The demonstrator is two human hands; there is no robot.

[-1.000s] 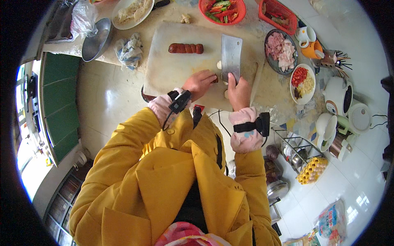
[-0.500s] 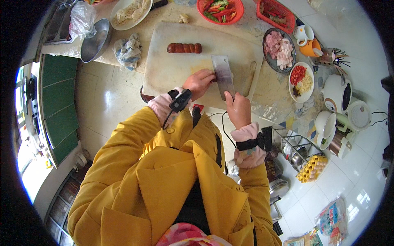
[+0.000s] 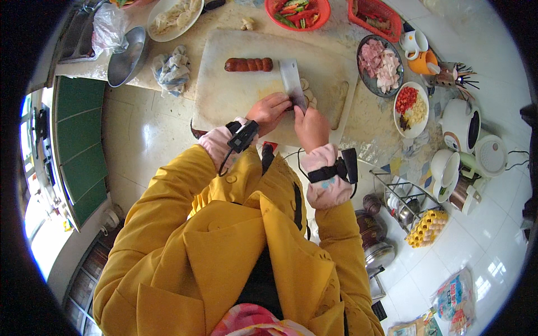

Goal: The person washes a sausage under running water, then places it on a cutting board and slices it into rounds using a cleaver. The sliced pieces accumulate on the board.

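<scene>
My right hand grips the handle of a cleaver, its broad blade pointing away from me over the pale cutting board. My left hand is closed at the blade's left side, fingers curled. A small dark brown bit shows at its fingertips, but the hand hides most of what it holds. Pale round slices lie against the right side of the blade, partly covered by it and my right hand. Farther up the board rests a glossy brown ridged roll, like a sausage.
Right of the board stand a dark plate of sliced meat and a white plate of chopped red and pale bits. Red baskets of peppers and other food sit behind. A crumpled cloth and a metal bowl lie left.
The cleaver and my right hand have moved left and slightly away from me, so slices now show beside the blade. My left hand has shifted only slightly. The view has moved a little.
</scene>
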